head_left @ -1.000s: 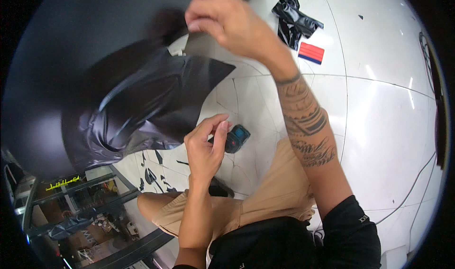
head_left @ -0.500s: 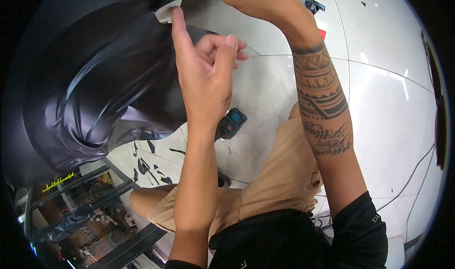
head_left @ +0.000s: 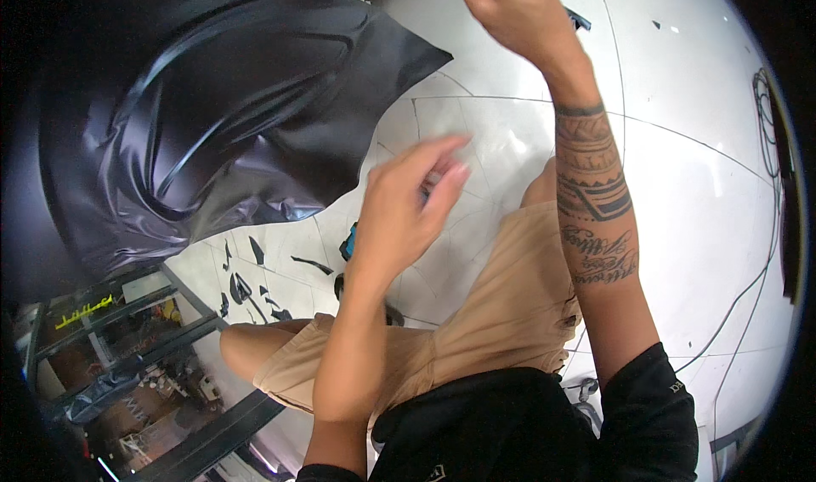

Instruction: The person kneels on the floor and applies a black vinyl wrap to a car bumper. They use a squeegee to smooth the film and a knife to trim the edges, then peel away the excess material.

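Observation:
A large, dark, glossy sheet of flexible film (head_left: 280, 116) fills the left of the view. It is creased into soft folds, and its free corner points right, toward the gap between my hands. Slightly blurred, my left hand (head_left: 404, 206) is in the air just right of the sheet's edge, not touching it. Its thumb and forefinger are apart, with nothing plainly held; the other fingers are mostly hidden. My right hand (head_left: 518, 19) is raised at the top edge, where the frame cuts off its fingertips, so anything in them is hidden.
Dark scraps (head_left: 242, 288) litter the white tiled floor (head_left: 680, 201). A blue and black tool (head_left: 348, 242) shows partly behind my left forearm. Lower left stands a dark-framed rack (head_left: 191, 333) with assorted items. A cable (head_left: 748, 286) runs along the right.
My left hand has come away from the pale piece at the sheet's edge and moved down and right. The sheet's corner now swings out to the right. My right hand has shifted slightly right.

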A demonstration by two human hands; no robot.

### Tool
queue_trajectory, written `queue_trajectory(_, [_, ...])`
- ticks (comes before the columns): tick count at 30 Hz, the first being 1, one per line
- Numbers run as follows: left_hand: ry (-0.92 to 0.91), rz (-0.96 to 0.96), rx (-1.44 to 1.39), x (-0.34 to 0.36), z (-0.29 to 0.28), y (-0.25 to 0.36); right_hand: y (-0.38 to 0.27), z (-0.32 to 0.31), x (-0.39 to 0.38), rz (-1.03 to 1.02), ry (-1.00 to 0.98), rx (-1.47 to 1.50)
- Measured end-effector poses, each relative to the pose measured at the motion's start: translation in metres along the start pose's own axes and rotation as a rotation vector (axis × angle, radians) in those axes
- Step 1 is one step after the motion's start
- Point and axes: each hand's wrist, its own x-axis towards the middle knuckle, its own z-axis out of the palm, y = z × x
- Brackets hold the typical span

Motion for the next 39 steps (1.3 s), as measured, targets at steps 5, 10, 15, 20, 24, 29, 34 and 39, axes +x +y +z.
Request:
queue_trajectory(5, [0.106,-0.176,-0.128,-0.035,-0.017,-0.033,-0.016,0.007,-0.008,-0.010,0.017,-0.255])
queue_trajectory(10, [0.143,-0.124,-0.159,-0.006,-0.012,0.003,-0.006,0.023,-0.018,-0.069,0.045,-0.186])
queue_trajectory(15, [0.123,0.070,-0.046,0.000,-0.008,0.033,-0.011,0.010,-0.014,0.085,0.073,0.126])
queue_trajectory(20, [0.117,0.048,-0.027,-0.010,-0.012,0.026,-0.009,0.013,0.016,0.045,0.134,0.129])
queue_trajectory(24, [0.187,-0.008,-0.122,-0.013,-0.010,0.019,-0.009,0.015,0.017,0.082,0.059,0.032])
queue_trajectory(29, [0.372,-0.063,-0.116,-0.031,-0.024,0.017,-0.061,-0.018,-0.008,0.285,0.103,0.215])
queue_trajectory(34, [0.481,-0.160,-0.218,-0.037,-0.041,0.009,-0.196,-0.076,-0.070,-0.307,-0.695,1.378])
queue_trajectory(39, [0.632,-0.065,-0.431,0.033,-0.004,0.036,-0.261,-0.064,-0.092,-0.193,-0.747,1.545])
